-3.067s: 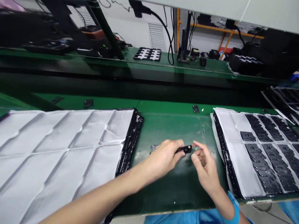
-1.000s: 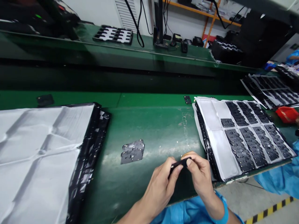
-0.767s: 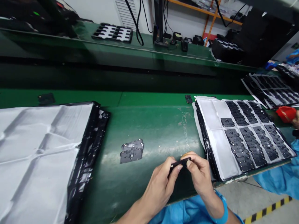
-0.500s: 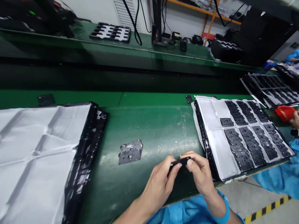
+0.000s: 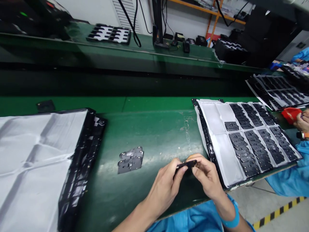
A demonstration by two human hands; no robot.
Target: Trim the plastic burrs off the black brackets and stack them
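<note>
Both my hands pinch one small flat black part point(image 5: 185, 165) over the green bench, near its front edge. My left hand point(image 5: 164, 187) grips the part's left end with thumb and fingers closed. My right hand point(image 5: 205, 175) holds the right end, fingers curled round it. A small pile of the same black parts point(image 5: 130, 159) lies on the bench to the left of my hands. To the right stands a white-lined tray point(image 5: 217, 141) filled with rows of black parts.
A big stack of black trays under white sheets point(image 5: 36, 161) covers the left. Another tray of parts point(image 5: 277, 90) lies at the far right, where another person's hand point(image 5: 303, 120) holds something red. A raised green shelf point(image 5: 145, 54) with cables and trays runs behind.
My hands have stayed closed on the black part; earlier they worked farther in on the bench and now sit near its front edge. The view has drifted slightly right.
</note>
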